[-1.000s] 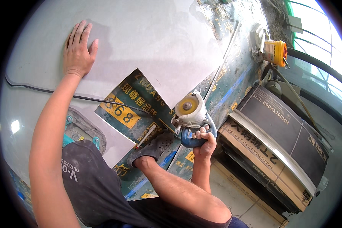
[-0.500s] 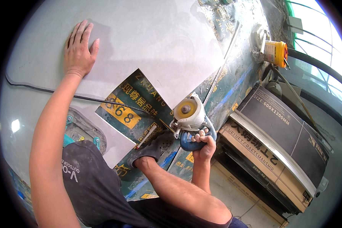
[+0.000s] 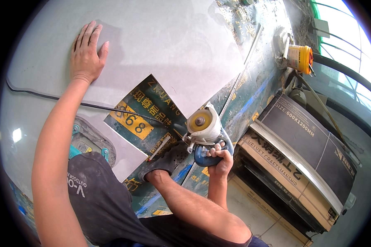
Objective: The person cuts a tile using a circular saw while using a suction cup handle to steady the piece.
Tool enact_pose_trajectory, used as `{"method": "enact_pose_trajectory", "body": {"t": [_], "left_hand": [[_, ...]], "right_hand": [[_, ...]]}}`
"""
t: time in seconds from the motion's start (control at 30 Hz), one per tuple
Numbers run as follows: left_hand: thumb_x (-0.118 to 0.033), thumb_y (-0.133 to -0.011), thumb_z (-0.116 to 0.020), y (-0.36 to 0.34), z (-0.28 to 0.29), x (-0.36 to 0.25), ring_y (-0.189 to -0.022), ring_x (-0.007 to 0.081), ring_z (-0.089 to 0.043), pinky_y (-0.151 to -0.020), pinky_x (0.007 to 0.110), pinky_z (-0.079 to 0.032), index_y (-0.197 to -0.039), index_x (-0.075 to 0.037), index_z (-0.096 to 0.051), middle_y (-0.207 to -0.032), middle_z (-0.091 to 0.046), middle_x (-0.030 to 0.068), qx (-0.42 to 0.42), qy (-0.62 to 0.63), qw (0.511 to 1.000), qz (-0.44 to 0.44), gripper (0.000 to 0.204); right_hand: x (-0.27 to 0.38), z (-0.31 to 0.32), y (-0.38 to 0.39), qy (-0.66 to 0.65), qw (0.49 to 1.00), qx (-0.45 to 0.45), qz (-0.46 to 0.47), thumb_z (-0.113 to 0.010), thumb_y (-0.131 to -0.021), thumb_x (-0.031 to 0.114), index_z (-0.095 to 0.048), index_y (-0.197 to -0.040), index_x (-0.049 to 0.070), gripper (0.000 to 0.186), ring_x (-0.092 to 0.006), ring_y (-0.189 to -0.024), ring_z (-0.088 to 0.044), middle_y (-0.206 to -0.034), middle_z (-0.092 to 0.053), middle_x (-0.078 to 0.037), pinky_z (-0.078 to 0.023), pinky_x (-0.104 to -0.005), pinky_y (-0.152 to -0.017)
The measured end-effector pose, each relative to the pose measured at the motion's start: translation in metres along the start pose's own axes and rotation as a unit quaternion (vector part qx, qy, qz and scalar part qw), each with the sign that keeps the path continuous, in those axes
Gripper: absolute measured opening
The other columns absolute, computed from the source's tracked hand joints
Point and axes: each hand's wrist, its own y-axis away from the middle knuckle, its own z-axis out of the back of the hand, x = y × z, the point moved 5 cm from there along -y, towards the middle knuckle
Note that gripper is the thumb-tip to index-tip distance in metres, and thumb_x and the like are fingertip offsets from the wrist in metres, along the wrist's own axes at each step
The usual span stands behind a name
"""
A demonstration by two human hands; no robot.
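Observation:
My left hand (image 3: 87, 53) lies flat on a large pale grey tile (image 3: 160, 45), fingers stretched out. The tile has a squared notch cut into it, and green printed sheeting (image 3: 152, 96) shows there. My right hand (image 3: 219, 156) is wrapped round the blue handle of a handheld tile saw (image 3: 204, 127). Its round yellowish disc faces up, set in a dusty white guard, beside the tile's corner. Whether the disc spins I cannot tell. A black cable (image 3: 49, 96) runs across the tile under my left forearm toward the saw.
Stacked tile boxes (image 3: 305, 131) stand at the right. An orange-yellow bucket (image 3: 299, 57) sits beyond them near the window. A teal-and-grey frame-shaped tool (image 3: 99, 144) rests by my knee. A white marker-like stick (image 3: 160, 148) lies near my grey clog (image 3: 169, 160). A long metal strip (image 3: 243, 66) runs along the sheeting.
The saw in my right hand has shifted very slightly to the left. My left hand stays almost in the same spot on the tile.

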Motion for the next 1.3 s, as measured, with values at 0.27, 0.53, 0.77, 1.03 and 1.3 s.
{"method": "enact_pose_trajectory", "body": {"t": [0.27,0.53,0.77,1.03,1.3], "left_hand": [[-0.040,-0.101,-0.051,0.000,0.001,-0.001,-0.146,0.0237,-0.037,-0.121,0.041,-0.030,-0.147,-0.017,-0.046,-0.156,-0.042,0.0034,-0.005,-0.001,1.000,-0.001,0.052],[-0.039,-0.101,-0.052,0.000,0.000,-0.002,-0.145,0.0243,-0.038,-0.120,0.041,-0.031,-0.147,-0.016,-0.046,-0.155,-0.043,0.0038,-0.009,0.004,1.000,-0.004,0.052],[-0.039,-0.102,-0.050,0.000,-0.003,0.000,-0.145,0.0269,-0.036,-0.120,0.041,-0.032,-0.148,-0.016,-0.045,-0.156,-0.041,0.0053,-0.016,0.011,1.000,-0.012,0.052],[-0.039,-0.102,-0.050,0.001,-0.002,0.002,-0.146,0.0267,-0.036,-0.120,0.041,-0.031,-0.149,-0.016,-0.044,-0.157,-0.040,0.0052,-0.008,0.005,1.000,-0.008,0.052],[-0.041,-0.102,-0.050,0.000,-0.002,0.001,-0.146,0.0244,-0.036,-0.121,0.041,-0.030,-0.149,-0.017,-0.044,-0.157,-0.041,0.0033,-0.004,-0.005,1.000,-0.002,0.053]], "right_hand": [[-0.004,0.005,0.001,-0.003,1.000,0.002,0.001,-0.051,-0.071,0.000,-0.047,-0.097,0.006,0.027,-0.0164,-0.061,-0.041,-0.075,-0.043,-0.002,-0.042,-0.0350,-0.063],[-0.003,0.004,-0.004,-0.013,1.000,0.002,0.009,-0.051,-0.070,0.001,-0.047,-0.099,0.006,0.029,-0.0173,-0.062,-0.043,-0.077,-0.046,-0.003,-0.043,-0.0350,-0.064],[-0.005,0.007,-0.008,-0.005,1.000,0.011,0.014,-0.050,-0.072,0.001,-0.046,-0.101,0.008,0.031,-0.0143,-0.062,-0.042,-0.075,-0.043,0.000,-0.042,-0.0333,-0.067],[-0.012,0.009,0.001,-0.020,1.000,0.005,0.010,-0.052,-0.070,0.000,-0.047,-0.097,0.007,0.028,-0.0165,-0.061,-0.043,-0.075,-0.045,-0.002,-0.043,-0.0352,-0.064],[-0.014,0.008,0.009,-0.008,1.000,0.012,0.002,-0.051,-0.071,0.001,-0.046,-0.100,0.008,0.030,-0.0148,-0.062,-0.041,-0.075,-0.043,0.000,-0.042,-0.0340,-0.067]]}}
